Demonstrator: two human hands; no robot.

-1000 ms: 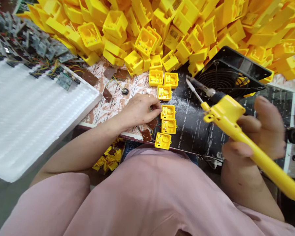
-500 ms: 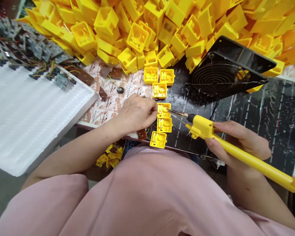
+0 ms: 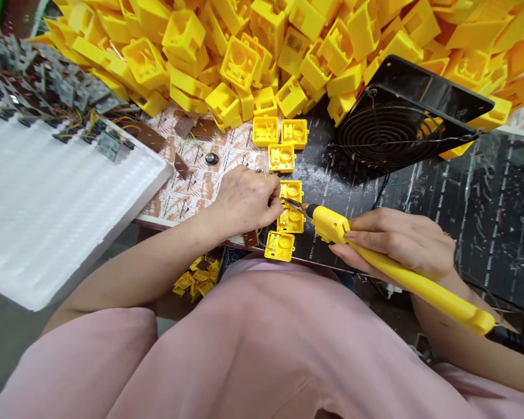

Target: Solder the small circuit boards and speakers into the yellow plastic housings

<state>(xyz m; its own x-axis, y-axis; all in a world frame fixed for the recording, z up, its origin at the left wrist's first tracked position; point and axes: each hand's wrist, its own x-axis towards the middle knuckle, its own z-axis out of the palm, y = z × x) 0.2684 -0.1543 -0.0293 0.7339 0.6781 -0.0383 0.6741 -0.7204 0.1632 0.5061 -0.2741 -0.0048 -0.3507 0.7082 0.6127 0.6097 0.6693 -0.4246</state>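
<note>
My right hand (image 3: pixel 402 244) grips a yellow soldering iron (image 3: pixel 436 298) with a feed arm beside its tip. The iron's tip reaches into the left part of a small open yellow plastic case (image 3: pixel 294 189). At that case's left edge, my left hand (image 3: pixel 248 196) has thumb and fingers pinched together; what lies between them is hidden. Two similar cases, a middle one (image 3: pixel 293 220) and a near one (image 3: pixel 280 246), line up toward my body. Close below my left hand lies a brown circuit board (image 3: pixel 250 238) with thin wires.
Beyond stand several more open cases (image 3: pixel 282 157) and a large heap of yellow housings (image 3: pixel 240 61). A black fan (image 3: pixel 382 139) leans at right. White foam (image 3: pixel 70 203) at left bears circuit boards (image 3: pixel 70 87) with wires. A small round part (image 3: pixel 212 158) lies on the table.
My right hand has moved left with the soldering iron, bringing its tip from the case's right side to its left part by my left fingers. My left hand stays at the case.
</note>
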